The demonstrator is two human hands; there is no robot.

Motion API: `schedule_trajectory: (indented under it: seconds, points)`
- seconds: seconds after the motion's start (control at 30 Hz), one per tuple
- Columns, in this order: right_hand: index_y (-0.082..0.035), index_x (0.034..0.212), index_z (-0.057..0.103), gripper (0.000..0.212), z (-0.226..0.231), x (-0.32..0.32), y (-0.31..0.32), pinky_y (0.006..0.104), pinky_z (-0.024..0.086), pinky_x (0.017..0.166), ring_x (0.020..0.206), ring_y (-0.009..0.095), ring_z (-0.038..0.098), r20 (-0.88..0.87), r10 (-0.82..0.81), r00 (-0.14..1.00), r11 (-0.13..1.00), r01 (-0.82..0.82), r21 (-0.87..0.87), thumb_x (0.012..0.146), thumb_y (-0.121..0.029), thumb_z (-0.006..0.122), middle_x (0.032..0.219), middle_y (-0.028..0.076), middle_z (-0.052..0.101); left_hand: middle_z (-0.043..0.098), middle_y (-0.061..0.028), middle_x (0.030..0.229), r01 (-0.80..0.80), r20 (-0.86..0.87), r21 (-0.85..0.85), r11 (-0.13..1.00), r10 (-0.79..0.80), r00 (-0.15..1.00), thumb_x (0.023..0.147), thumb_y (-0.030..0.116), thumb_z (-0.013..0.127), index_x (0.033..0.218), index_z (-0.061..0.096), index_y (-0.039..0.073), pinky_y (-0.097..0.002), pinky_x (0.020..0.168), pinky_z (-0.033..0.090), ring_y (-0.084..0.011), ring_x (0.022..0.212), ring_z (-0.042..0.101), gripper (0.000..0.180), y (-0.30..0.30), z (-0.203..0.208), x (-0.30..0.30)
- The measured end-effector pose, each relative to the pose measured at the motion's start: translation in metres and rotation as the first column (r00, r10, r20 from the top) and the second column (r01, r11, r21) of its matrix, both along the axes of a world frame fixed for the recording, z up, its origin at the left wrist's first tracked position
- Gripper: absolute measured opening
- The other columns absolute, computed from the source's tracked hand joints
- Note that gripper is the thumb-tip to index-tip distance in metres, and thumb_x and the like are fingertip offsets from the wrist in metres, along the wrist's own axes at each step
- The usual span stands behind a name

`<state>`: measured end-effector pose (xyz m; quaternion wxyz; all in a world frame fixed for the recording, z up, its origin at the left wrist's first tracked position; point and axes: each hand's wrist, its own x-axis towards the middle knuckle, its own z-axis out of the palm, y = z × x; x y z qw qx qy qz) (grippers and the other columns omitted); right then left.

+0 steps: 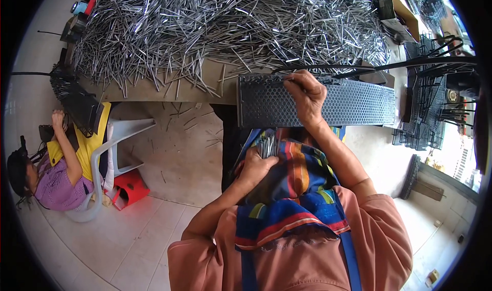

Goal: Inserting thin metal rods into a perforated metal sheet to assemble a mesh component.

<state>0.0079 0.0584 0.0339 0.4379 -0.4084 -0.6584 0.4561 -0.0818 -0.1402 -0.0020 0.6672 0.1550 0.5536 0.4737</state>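
Observation:
My left hand (257, 164) rests against my striped apron and grips a bundle of thin metal rods (266, 146), their ends pointing up. My right hand (306, 96) reaches over a long black perforated metal panel (353, 104) at the table's front edge. Its fingers pinch a single thin rod (290, 77) at the panel's top edge. A huge heap of loose shiny metal rods (230, 24) covers the table beyond the panel.
A person in a purple striped shirt sits at the left (56, 181) on a white plastic chair (115, 137), handling another black mesh piece (77, 101). A red stool (130, 188) stands by them. Black wire racks (435, 96) stack up at the right. Stray rods lie on the floor.

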Motion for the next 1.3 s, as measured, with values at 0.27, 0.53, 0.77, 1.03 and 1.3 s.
schedule_trajectory:
  seconds: [0.27,0.53,0.77,1.03,1.3]
  points:
    - [0.002,0.09,0.071,0.013,-0.005,-0.004,0.001,0.024,0.048,0.069,0.077,0.012,0.062,0.09,0.093,0.992,0.972,-0.11,0.207,0.078,0.007,0.07,0.084,0.007,0.068,0.071,-0.0168,0.082,-0.241,0.237,-0.137,0.961,0.268,0.934,0.079,-0.007,0.065,0.1,0.065,-0.005,-0.032,0.06,0.058,-0.0223,0.065,0.069,0.021,0.019,0.016,-0.009]
    - [0.002,0.09,0.071,0.014,-0.002,-0.008,-0.001,0.0234,0.048,0.068,0.076,0.013,0.063,0.068,0.058,0.996,0.985,-0.068,0.161,0.078,0.008,0.07,0.083,0.008,0.068,0.072,-0.0155,0.083,-0.323,0.246,-0.151,0.934,0.352,0.903,0.079,-0.004,0.068,0.099,0.066,-0.003,-0.0313,0.057,0.056,-0.0219,0.064,0.07,0.02,0.032,0.019,-0.018]
    - [0.002,0.09,0.071,0.014,-0.003,-0.005,0.002,0.0227,0.049,0.068,0.075,0.012,0.063,0.095,0.087,0.992,0.981,-0.102,0.164,0.077,0.007,0.071,0.084,0.008,0.069,0.072,-0.0151,0.083,-0.296,0.19,-0.188,0.937,0.33,0.925,0.078,-0.004,0.068,0.098,0.067,-0.002,-0.0316,0.058,0.056,-0.0226,0.065,0.07,0.02,0.036,0.021,-0.021]
    - [0.002,0.089,0.071,0.013,-0.005,-0.003,0.004,0.0239,0.051,0.069,0.076,0.014,0.066,0.099,0.094,0.991,0.985,-0.107,0.139,0.077,0.005,0.073,0.085,0.01,0.07,0.072,-0.0166,0.085,-0.283,0.242,-0.161,0.945,0.316,0.918,0.078,-0.006,0.068,0.097,0.066,-0.005,-0.0326,0.059,0.057,-0.0243,0.067,0.071,0.019,0.036,0.019,-0.021]
    - [0.002,0.09,0.071,0.014,-0.007,0.002,-0.004,0.0234,0.051,0.066,0.073,0.014,0.065,0.058,0.088,0.994,0.993,-0.092,0.07,0.076,0.007,0.072,0.084,0.009,0.069,0.071,-0.0161,0.084,-0.31,0.264,-0.187,0.932,0.352,0.898,0.079,-0.008,0.067,0.097,0.065,-0.004,-0.0328,0.059,0.058,-0.0242,0.067,0.071,0.019,0.037,0.022,-0.024]
